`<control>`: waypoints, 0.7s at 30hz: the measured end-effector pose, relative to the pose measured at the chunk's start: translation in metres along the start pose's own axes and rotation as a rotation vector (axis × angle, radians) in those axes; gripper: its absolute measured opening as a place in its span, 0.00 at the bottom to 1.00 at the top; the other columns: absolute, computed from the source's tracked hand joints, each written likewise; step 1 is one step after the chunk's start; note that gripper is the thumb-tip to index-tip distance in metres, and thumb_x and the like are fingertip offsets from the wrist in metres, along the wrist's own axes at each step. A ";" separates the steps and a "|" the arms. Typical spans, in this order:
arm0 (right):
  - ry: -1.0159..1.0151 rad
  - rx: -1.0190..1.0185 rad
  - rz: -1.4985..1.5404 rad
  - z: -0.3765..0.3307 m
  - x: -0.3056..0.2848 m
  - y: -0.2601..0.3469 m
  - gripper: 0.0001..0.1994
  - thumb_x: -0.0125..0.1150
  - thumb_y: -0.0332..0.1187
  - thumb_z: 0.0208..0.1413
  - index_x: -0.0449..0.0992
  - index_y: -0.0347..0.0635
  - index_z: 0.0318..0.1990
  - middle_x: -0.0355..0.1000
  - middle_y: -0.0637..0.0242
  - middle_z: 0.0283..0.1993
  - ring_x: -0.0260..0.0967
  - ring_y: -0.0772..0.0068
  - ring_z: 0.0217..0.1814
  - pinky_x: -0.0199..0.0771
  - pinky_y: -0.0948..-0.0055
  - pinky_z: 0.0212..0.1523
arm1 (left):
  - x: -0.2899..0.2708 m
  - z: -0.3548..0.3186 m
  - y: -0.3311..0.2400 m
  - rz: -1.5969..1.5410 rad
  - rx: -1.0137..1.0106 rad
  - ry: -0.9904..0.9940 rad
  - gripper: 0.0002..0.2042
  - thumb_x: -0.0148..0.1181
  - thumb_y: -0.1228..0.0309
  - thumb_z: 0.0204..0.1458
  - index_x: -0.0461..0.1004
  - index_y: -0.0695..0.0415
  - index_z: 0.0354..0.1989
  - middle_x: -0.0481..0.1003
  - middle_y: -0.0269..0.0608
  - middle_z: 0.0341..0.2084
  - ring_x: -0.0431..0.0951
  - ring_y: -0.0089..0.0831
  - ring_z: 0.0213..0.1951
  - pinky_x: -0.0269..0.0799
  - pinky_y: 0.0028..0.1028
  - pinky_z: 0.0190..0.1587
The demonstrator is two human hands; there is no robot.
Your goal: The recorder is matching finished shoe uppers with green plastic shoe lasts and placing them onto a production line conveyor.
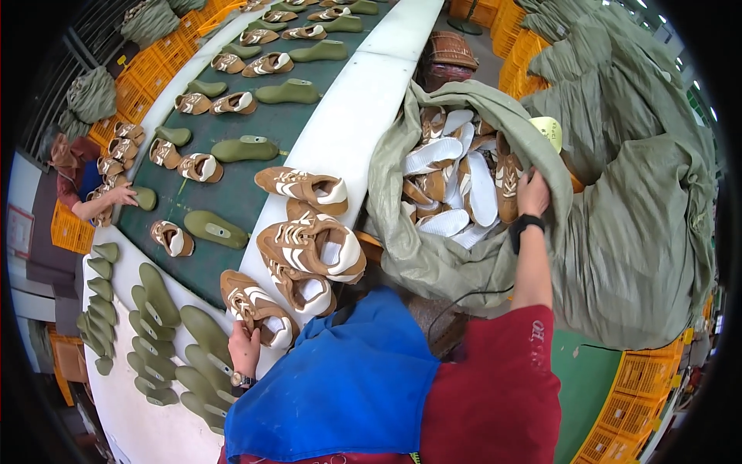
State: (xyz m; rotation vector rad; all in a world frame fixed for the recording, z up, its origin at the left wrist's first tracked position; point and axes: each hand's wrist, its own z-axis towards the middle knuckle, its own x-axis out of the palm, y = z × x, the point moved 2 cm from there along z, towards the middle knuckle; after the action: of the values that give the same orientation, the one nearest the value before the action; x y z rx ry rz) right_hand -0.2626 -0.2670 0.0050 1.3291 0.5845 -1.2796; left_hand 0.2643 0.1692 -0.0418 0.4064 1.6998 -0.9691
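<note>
My left hand (pixel 245 348) grips the side of a brown sneaker (pixel 251 298) with white stripes, at the near end of the white ledge. Beside it, more brown sneakers (pixel 313 241) lie stacked on one another. At the right, my right hand (pixel 532 193) reaches inside the rim of a grey-green sack (pixel 390 240). Its fingers are closed at a brown sneaker (pixel 507 182) standing along the sack's inner wall; the fingertips are partly hidden. Several sneakers fill the sack, many with their white soles (pixel 483 189) up.
Green shoe lasts (pixel 212 228) and sneakers sit in rows on the dark green belt (pixel 270 131). More lasts (pixel 205 332) lie on the white table at left. Across the belt, a person (pixel 85 174) touches a last. Covered stacks and orange crates (pixel 641 371) stand at right.
</note>
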 end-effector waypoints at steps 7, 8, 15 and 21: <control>-0.024 0.110 -0.099 -0.019 0.094 -0.079 0.41 0.60 0.55 0.42 0.57 0.38 0.60 0.47 0.50 0.66 0.39 0.53 0.70 0.37 0.66 0.67 | -0.003 0.004 0.000 0.001 -0.007 0.057 0.14 0.60 0.69 0.43 0.67 0.61 0.38 0.73 0.47 0.20 0.74 0.45 0.25 0.69 0.39 0.29; 0.054 0.169 0.081 -0.017 0.092 -0.083 0.40 0.59 0.53 0.43 0.57 0.38 0.60 0.49 0.50 0.65 0.41 0.53 0.69 0.39 0.66 0.67 | -0.006 0.008 -0.001 -0.001 -0.003 0.056 0.14 0.60 0.69 0.43 0.67 0.61 0.38 0.73 0.47 0.20 0.74 0.45 0.25 0.69 0.39 0.29; 0.712 0.109 1.176 -0.102 -0.038 0.077 0.16 0.58 0.27 0.47 0.67 0.30 0.44 0.71 0.63 0.41 0.69 0.76 0.41 0.68 0.78 0.44 | -0.058 0.022 -0.052 -0.002 0.112 -0.087 0.12 0.58 0.68 0.46 0.70 0.60 0.37 0.74 0.49 0.29 0.75 0.46 0.33 0.70 0.38 0.35; 1.060 -0.252 1.364 -0.135 -0.105 0.153 0.24 0.59 0.27 0.47 0.64 0.30 0.53 0.70 0.62 0.48 0.68 0.75 0.48 0.66 0.77 0.51 | -0.114 0.050 -0.141 -0.696 0.403 -0.195 0.24 0.59 0.73 0.46 0.63 0.59 0.53 0.65 0.44 0.52 0.66 0.36 0.53 0.64 0.34 0.52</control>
State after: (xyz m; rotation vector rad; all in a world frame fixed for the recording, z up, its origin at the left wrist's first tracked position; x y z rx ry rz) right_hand -0.1095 -0.1445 0.1247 1.6056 0.3320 0.6402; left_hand 0.2396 0.0672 0.1147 -0.0456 1.4778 -1.8091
